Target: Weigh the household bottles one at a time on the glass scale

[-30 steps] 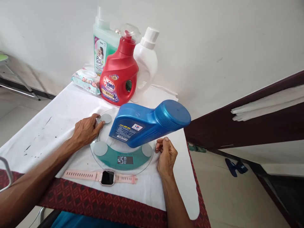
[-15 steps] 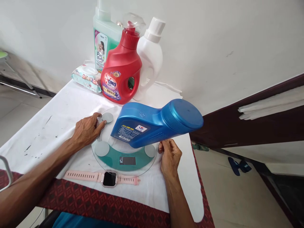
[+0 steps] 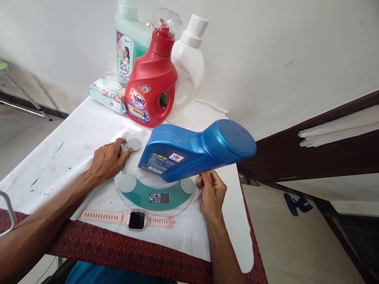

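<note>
A round glass bathroom scale [image 3: 160, 204] with a teal band and grey pads lies on the table, its small display lit with digits. On it stands a blue bottle [image 3: 183, 152] with a wide ribbed cap, seen from above; neither hand visibly holds it. My left hand [image 3: 108, 159] grips the scale's left edge, thumb by the upper left pad. At the right edge, my right hand [image 3: 213, 191] has its fingers curled and pinched against the glass, partly below the bottle's cap end. A pink smartwatch [image 3: 136, 220] lies flat along the scale's near edge.
Behind the scale stand a red OMO detergent bottle [image 3: 151, 83], a white bottle [image 3: 189, 59] and a green Pao dudu bottle [image 3: 134, 35]. A pack of wipes [image 3: 107, 94] lies left of them. White cloth [image 3: 50, 157] covers the table; slippers [image 3: 297, 204] lie on the floor.
The scale's display has changed from mostly dark to showing bright digits. Both hands and the blue bottle stay in place; the view has shifted slightly.
</note>
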`<state>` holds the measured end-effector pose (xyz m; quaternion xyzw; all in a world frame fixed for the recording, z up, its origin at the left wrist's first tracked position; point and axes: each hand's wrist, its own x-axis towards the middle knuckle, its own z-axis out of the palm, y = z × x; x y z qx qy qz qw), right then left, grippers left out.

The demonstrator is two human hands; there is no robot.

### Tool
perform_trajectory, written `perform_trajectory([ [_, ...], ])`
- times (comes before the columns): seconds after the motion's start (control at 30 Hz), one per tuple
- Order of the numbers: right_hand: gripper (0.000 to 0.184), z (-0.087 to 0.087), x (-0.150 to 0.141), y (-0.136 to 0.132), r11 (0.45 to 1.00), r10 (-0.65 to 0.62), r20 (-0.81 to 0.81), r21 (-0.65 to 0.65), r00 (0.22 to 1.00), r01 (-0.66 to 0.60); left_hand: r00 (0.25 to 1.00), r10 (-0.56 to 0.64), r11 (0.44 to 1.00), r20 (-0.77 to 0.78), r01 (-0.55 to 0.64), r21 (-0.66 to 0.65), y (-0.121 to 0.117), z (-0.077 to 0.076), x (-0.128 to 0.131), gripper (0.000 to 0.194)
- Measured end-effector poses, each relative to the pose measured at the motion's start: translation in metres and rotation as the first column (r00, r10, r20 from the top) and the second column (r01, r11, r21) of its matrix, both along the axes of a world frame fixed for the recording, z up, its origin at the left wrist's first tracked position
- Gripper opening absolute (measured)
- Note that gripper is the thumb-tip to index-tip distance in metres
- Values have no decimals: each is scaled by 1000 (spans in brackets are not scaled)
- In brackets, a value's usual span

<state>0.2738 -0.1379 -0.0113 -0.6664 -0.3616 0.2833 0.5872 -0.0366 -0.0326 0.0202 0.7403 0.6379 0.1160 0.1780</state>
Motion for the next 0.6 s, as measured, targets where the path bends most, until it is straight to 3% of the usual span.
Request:
perform_trajectory([
  [0.47,41,4,-1,1,1000,13,34,-15,999,-12,1000,-11,1000,-16,11,-17,0,3,1,54],
  [0.6,37,17,-17,-12,992,-99,152,88,983,86,1000,-6,1000,-16,6,-5,-1,1,0,53],
])
